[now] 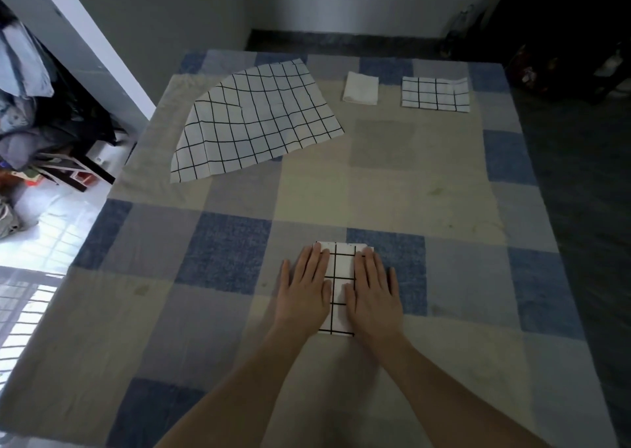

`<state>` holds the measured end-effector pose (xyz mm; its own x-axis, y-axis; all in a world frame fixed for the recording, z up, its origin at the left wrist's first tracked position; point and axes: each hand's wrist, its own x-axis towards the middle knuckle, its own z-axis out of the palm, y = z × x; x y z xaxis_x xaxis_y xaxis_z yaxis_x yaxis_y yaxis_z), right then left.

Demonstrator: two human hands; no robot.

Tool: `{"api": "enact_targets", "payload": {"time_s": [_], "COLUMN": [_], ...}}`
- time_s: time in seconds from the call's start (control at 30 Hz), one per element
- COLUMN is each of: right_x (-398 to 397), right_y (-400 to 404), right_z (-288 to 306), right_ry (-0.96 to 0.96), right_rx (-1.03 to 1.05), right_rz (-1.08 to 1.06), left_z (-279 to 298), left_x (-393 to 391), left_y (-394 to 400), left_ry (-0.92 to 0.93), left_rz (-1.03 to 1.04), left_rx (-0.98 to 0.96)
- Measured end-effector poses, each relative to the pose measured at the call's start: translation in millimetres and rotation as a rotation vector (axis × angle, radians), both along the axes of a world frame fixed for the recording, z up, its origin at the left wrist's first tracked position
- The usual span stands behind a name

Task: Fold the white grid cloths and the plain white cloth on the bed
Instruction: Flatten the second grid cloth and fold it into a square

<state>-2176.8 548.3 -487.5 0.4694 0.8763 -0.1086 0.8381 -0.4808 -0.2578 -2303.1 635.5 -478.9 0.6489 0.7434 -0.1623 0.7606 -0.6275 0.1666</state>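
Both hands, left hand [304, 290] and right hand [374, 292], press flat with straight fingers on a folded grid cloth [341, 287] near the bed [444, 362]'s front edge.

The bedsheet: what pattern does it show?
The bedsheet shows large blue, grey and beige checks, seen in the head view.

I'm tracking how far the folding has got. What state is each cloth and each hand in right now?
Near grid cloth: folded small, pressed flat under both hands.
Large grid cloth: unfolded, spread out on the bed.
Far grid cloth: folded, one corner slightly lifted.
Plain white cloth: folded.
Left hand: flat, fingers straight, pressing.
Right hand: flat, fingers straight, pressing.
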Motion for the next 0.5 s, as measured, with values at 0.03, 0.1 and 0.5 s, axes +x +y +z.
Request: {"api": "enact_targets", "payload": {"time_s": [0.03, 0.1, 0.5], "right_x": [4, 11, 23], "right_y": [-3, -5, 4], "right_z": [2, 6, 86], "right_ry": [-0.007, -0.028, -0.122], "right_rx": [-0.009, -0.059, -0.163], "right_rz": [-0.002, 0.028, -0.032], "left_z": [0, 2, 71], "left_x": [0, 0, -41], "left_y": [-1, 0, 3], "left_ry": [0.004, 0.025, -0.024], "left_rz": [0.0, -0.004, 0.032], "left_rx": [-0.004, -0.021, -0.031]}}
